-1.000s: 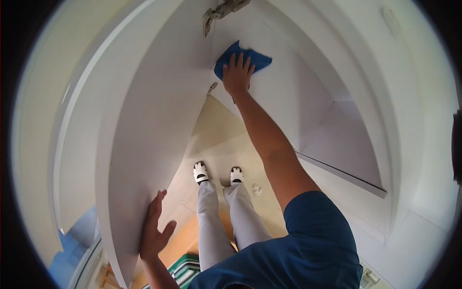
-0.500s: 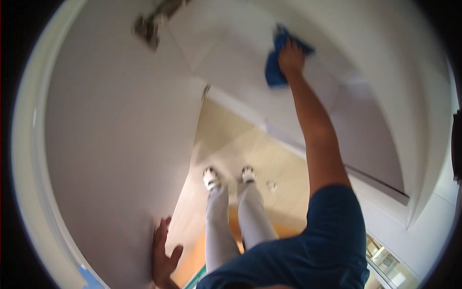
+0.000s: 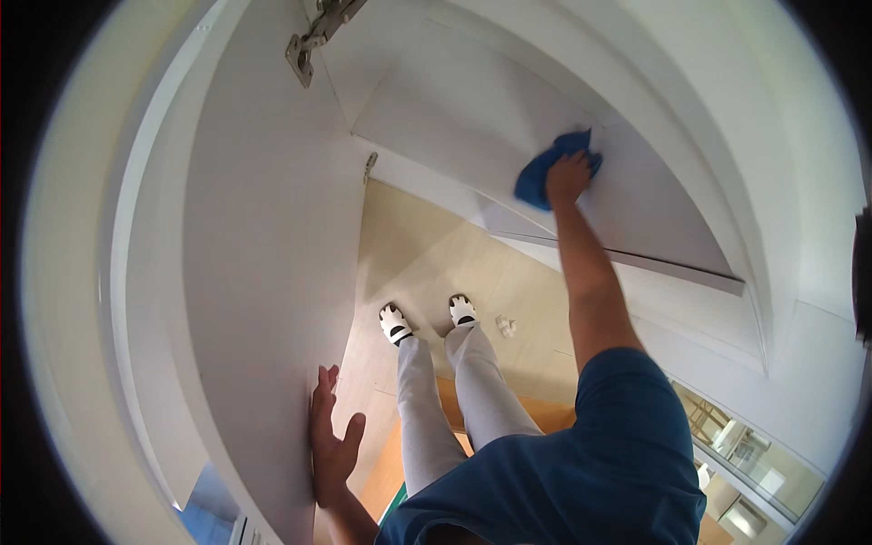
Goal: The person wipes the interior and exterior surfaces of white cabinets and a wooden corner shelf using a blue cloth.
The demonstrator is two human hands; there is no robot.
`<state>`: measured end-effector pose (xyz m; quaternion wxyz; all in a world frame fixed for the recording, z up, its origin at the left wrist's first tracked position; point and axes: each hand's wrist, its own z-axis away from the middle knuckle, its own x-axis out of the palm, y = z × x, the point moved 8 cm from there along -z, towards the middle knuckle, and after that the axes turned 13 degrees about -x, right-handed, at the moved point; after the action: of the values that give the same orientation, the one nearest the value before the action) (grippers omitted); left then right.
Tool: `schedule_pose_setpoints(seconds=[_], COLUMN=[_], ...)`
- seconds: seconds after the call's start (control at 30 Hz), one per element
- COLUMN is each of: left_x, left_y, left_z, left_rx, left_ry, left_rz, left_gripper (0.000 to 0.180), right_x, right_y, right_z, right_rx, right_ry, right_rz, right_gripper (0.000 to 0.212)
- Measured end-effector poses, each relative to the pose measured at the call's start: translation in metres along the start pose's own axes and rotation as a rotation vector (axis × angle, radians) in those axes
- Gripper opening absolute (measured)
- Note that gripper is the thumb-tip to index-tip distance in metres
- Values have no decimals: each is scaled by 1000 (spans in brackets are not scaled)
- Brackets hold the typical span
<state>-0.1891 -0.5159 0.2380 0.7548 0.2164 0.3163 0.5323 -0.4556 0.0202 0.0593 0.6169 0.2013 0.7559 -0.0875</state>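
A blue cloth (image 3: 538, 178) is bunched under my right hand (image 3: 569, 177), which presses it on the pale shelf board (image 3: 454, 100) inside a white cabinet. My right arm is stretched far forward. At the lower left, my left hand (image 3: 336, 440) lies against the inner face of the open cabinet door (image 3: 263, 227), its fingers extended and thumb apart, holding nothing. A metal hinge (image 3: 309, 45) joins the door's far top to the cabinet, and a second hinge (image 3: 370, 166) shows lower down.
Below me is a light wood floor (image 3: 418, 236), where my white shoes (image 3: 394, 322) stand. A crumpled white scrap (image 3: 506, 325) lies near them. Orange wood (image 3: 545, 416) shows behind my legs. A glass pane (image 3: 754, 454) is at the lower right.
My right hand has drawn the cloth nearer and slightly right across the board. The view has shifted, with the door and my left hand appearing further right.
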Motion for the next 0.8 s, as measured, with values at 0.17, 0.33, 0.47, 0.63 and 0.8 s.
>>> schedule_pose_setpoints(seconds=[0.17,0.33,0.47,0.63,0.8], left_x=[-2,-1,13,31,37], left_y=[-4,-4,-7,-13,20], left_z=[-3,-9,-33,-81,-128], left_rx=[-64,-31,-16,113,365], left_ry=[-5,89,161,224,354], left_rz=[200,223,303,317,151], left_gripper=[76,75,69,67,60], right_x=[-33,-100,-54,-19,-70], right_y=[-14,-19,-25,-168,-343], right_z=[173,107,39,-1,34], right_rx=[-135,-204,-156,-270,-841], right_ry=[-128,129,296,183,202], right_rz=[-439,-507,-155,-131,-464], right_gripper=[51,39,47,62,44])
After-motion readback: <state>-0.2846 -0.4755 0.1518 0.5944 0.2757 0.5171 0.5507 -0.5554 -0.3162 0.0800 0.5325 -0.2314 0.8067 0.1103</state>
